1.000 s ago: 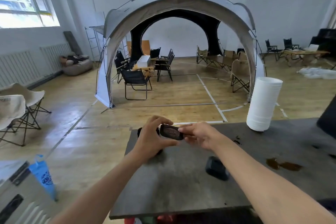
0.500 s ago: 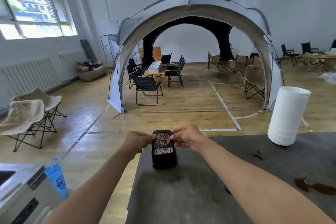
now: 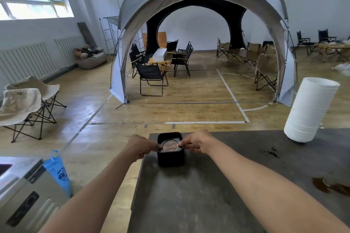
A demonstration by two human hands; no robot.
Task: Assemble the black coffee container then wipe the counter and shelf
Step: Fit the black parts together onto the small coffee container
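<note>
The black coffee container stands upright at the far left corner of the dark grey counter. A round copper-patterned insert sits in its open top. My left hand pinches the insert's left edge and my right hand pinches its right edge, both at the container's rim. Brown coffee spills and dark grounds mark the counter at the right.
A tall stack of white paper cups stands at the counter's far right. A silver appliance and a blue bag are at the lower left. Beyond the counter lie a wooden floor, folding chairs and a large tent.
The insert, earlier held in the air between both hands, is now lowered into the container's top. The view has shifted right to left, and the separate black piece on the counter is out of sight.
</note>
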